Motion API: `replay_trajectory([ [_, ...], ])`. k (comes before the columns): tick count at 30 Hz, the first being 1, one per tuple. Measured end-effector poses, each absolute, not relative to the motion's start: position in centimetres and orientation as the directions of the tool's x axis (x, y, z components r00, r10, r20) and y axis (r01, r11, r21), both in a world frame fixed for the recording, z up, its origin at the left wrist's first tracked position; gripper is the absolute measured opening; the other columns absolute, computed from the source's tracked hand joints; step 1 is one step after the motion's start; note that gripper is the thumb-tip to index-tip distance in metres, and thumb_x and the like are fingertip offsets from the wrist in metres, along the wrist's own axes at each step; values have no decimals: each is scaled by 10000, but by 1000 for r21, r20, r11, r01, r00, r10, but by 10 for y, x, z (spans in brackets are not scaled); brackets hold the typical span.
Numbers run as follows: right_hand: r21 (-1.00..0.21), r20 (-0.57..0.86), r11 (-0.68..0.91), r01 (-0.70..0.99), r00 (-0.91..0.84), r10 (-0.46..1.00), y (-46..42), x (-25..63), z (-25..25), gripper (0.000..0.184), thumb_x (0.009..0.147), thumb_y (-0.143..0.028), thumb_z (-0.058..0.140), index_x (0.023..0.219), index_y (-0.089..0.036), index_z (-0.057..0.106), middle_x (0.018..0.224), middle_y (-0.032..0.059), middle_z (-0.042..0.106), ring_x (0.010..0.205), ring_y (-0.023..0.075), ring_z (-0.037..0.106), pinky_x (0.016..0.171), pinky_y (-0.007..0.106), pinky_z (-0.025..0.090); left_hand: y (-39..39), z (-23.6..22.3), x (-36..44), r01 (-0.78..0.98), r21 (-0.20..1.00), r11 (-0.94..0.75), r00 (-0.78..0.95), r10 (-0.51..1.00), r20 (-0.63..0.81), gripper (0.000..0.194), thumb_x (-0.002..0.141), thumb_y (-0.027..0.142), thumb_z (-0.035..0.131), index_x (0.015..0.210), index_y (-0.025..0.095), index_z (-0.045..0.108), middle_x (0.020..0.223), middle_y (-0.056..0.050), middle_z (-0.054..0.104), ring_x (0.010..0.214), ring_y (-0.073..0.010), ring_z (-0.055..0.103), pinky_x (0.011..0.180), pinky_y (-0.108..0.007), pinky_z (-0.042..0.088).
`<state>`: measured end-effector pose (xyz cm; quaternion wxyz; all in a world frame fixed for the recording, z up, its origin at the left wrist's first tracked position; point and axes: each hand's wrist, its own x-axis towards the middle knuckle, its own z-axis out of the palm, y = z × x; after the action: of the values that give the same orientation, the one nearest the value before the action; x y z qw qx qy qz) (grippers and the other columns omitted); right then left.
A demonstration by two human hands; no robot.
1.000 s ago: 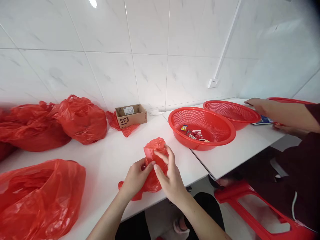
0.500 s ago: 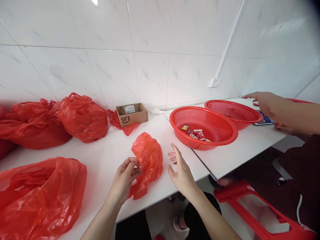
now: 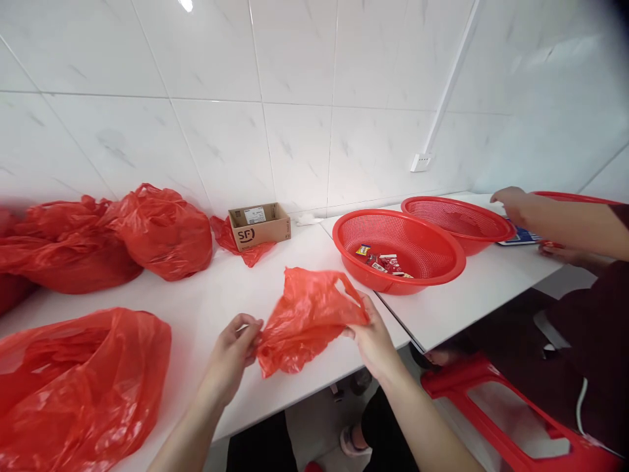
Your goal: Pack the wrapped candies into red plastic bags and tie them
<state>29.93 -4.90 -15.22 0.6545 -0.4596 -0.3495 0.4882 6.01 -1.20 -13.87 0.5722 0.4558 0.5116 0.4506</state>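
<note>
A thin red plastic bag (image 3: 307, 314) is stretched between my two hands above the white table (image 3: 236, 282). My left hand (image 3: 236, 347) pinches its left edge between thumb and fingers. On the other side, my right hand (image 3: 371, 334) is closed on the bag near a loop handle, with some fingers hidden behind the plastic. Just beyond my right hand stands a red perforated basket (image 3: 354, 229) with several small wrapped snack packets (image 3: 388, 264) at its bottom.
Full red bags (image 3: 164, 229) line the wall at the left, and a large opened red bag (image 3: 122, 387) lies nearer. A small cardboard box (image 3: 263, 229) sits at the back. Behind the first basket is a second basket (image 3: 459, 216), near a co-worker's arm (image 3: 565, 219). A red stool (image 3: 496, 406) stands lower right.
My right hand, empty and spread before, has taken hold of the bag's right side. The bag has gone from hanging crumpled to spread sideways. The co-worker's hand has shifted slightly right.
</note>
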Motion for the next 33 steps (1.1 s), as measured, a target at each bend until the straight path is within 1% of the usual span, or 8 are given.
replay_trajectory([
  [6,-783,-133,173,-598,432,892,-48,319,-137,504,613,-256,769,1059,-227,535,703,-41,617,616,120,571,580,225,431,-3,-138,27,28,997,67,-239,969,-59,357,715,486,701,824,211,502,715,39,498,603,-105,462,589,-236,435],
  [9,-878,-48,184,-442,463,885,-49,303,-132,421,738,-356,718,1092,-248,518,790,-30,622,666,129,575,632,248,446,-29,-124,52,283,921,-268,-300,887,350,306,780,397,679,1004,234,549,1032,-27,564,975,-188,558,936,-359,441],
  [12,-953,125,235,-192,458,880,-51,279,-126,359,820,-380,656,1117,-256,499,796,-39,564,689,124,547,663,251,444,-67,-113,93,478,616,-626,-57,678,733,442,796,305,679,1191,245,491,1223,-99,509,1201,-273,497,1046,-477,379],
  [16,-962,256,270,-35,217,942,-56,260,-114,311,823,-372,666,1072,-237,537,777,-37,529,689,123,524,647,247,433,-89,-115,127,577,521,-629,266,748,608,814,715,328,755,1419,300,347,1463,-157,353,1314,-367,406,993,-543,428],
  [23,-994,93,91,-62,-37,995,-59,299,-103,349,814,-347,687,1117,-255,539,754,-54,518,632,98,482,607,229,390,-35,-112,73,579,736,-351,246,936,253,481,720,130,508,1151,298,640,1141,-53,657,1023,-271,620,861,-388,496],
  [26,-990,122,130,62,-121,985,-58,319,-99,293,825,-324,668,1092,-246,576,805,-37,562,681,107,516,650,239,401,-8,-104,34,281,957,-75,66,996,58,271,683,244,608,939,221,693,950,-53,696,866,-248,649,773,-333,516],
  [29,-965,171,185,186,-90,981,-55,330,-96,201,845,-306,630,1033,-237,608,848,-24,593,759,124,551,731,261,419,0,-93,12,-128,982,142,61,989,-135,251,624,252,693,872,221,672,955,-50,693,939,-267,656,777,-340,536],
  [33,-925,187,195,326,-56,981,-48,326,-96,167,841,-290,608,995,-228,629,882,-11,610,782,139,569,747,278,429,-31,-81,31,-171,960,-223,-129,971,202,143,744,321,666,881,295,637,1276,-8,600,1278,-309,498,1076,-507,370],
])
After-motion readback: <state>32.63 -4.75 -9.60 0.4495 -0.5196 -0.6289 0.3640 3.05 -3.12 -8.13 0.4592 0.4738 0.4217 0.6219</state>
